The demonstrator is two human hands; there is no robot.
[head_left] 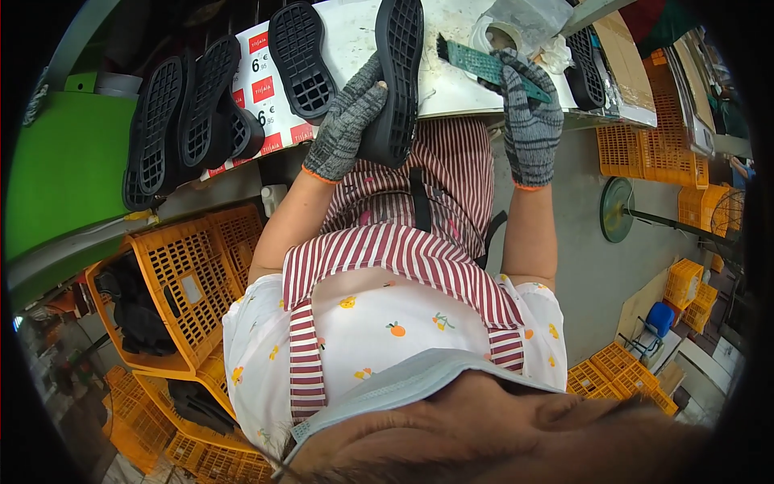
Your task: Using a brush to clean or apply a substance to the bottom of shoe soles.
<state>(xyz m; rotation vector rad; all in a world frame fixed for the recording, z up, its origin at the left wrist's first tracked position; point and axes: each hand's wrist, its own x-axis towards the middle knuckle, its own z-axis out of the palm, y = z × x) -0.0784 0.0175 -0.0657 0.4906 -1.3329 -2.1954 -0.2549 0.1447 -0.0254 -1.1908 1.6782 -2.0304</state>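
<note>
My left hand (349, 129), in a grey knitted glove with an orange cuff, grips a black shoe sole (401, 77) by its side. The sole is held lengthwise over the table's near edge, and its lower end overhangs my striped apron. In my right hand (532, 129), gloved the same way, is a green-handled brush (493, 66). Its dark bristle end points left toward the sole, apart from it. Just beyond the brush stands a pale round container (493, 34) with clear plastic around it; its contents are hard to make out.
Another sole (301, 60) lies grid side up on the white table (347, 32). Several more soles (161, 129) stand at the left beside a green surface (64, 161); one (584, 68) is at the right. Orange crates (189, 282) are stacked below left, with more crates (653, 153) at right.
</note>
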